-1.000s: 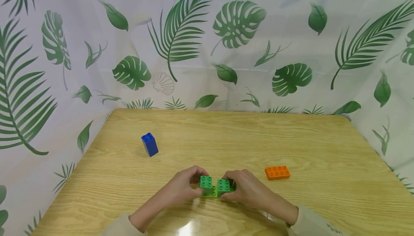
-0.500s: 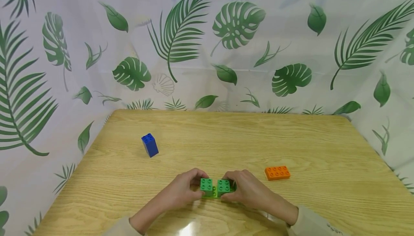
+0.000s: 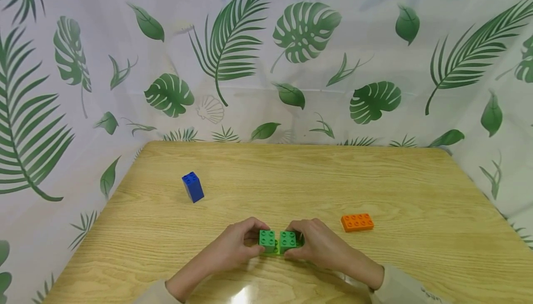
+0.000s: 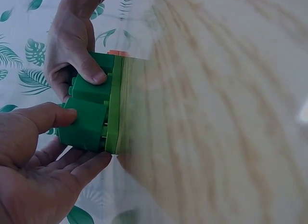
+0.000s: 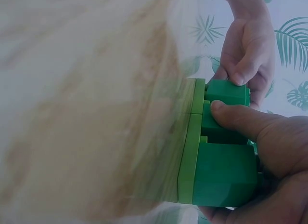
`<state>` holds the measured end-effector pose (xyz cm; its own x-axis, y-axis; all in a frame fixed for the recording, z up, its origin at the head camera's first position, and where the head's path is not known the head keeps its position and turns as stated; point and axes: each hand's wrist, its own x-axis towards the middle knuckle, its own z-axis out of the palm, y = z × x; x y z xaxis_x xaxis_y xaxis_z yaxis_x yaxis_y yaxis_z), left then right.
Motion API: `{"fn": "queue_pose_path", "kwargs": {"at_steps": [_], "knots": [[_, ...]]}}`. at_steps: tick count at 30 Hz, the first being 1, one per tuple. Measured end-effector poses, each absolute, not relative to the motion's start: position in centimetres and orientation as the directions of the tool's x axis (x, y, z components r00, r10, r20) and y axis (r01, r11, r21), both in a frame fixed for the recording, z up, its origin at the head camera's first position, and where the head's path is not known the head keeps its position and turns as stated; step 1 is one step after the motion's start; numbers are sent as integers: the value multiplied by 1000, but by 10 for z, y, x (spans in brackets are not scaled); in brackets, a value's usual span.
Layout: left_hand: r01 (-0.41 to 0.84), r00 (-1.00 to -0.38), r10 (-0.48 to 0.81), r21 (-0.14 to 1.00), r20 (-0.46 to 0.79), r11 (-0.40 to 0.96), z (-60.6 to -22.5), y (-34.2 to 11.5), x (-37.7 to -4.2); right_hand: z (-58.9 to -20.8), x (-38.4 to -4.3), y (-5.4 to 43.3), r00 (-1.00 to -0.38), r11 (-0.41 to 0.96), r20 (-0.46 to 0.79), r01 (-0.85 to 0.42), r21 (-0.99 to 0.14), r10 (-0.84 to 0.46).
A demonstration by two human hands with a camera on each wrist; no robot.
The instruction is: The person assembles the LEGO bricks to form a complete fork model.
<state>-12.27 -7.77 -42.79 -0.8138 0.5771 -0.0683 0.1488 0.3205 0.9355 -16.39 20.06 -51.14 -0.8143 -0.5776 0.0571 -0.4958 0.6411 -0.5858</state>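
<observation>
My left hand (image 3: pixel 239 244) pinches a green toy brick (image 3: pixel 267 240) between thumb and fingers. It is right at the left end of a light green base (image 4: pixel 114 113), and studs of the base show beside the brick in the left wrist view. My right hand (image 3: pixel 318 244) grips a second green brick (image 3: pixel 288 241), which stands on the base with a narrow gap between the two. In the right wrist view, a third green brick (image 5: pixel 225 173) stands at the base's other end, mostly hidden by my right hand in the head view. A seam crosses the base's side there.
An upright blue brick (image 3: pixel 193 187) stands at the back left of the wooden table (image 3: pixel 275 174). To the right of my right hand lies a flat orange brick (image 3: pixel 357 222). A leaf-patterned white cloth (image 3: pixel 250 109) hangs around the table's back and sides.
My left hand has come slightly lower and nearer to the right with its green brick, narrowing the gap to the second brick. My right hand stays put.
</observation>
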Motion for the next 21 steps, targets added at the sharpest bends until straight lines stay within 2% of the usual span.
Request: {"fn": "queue_pose_path", "kwargs": {"at_steps": [9,21], "knots": [[209,-818,574,904,-47,372,-426,-80,-125,-510,-162,200,-817,654,61,-501,-567,-573],[199,-822,568,911,-46,361,-427,-82,-126,-504,-158,199,-801,611,112,-530,-588,-587]]}}
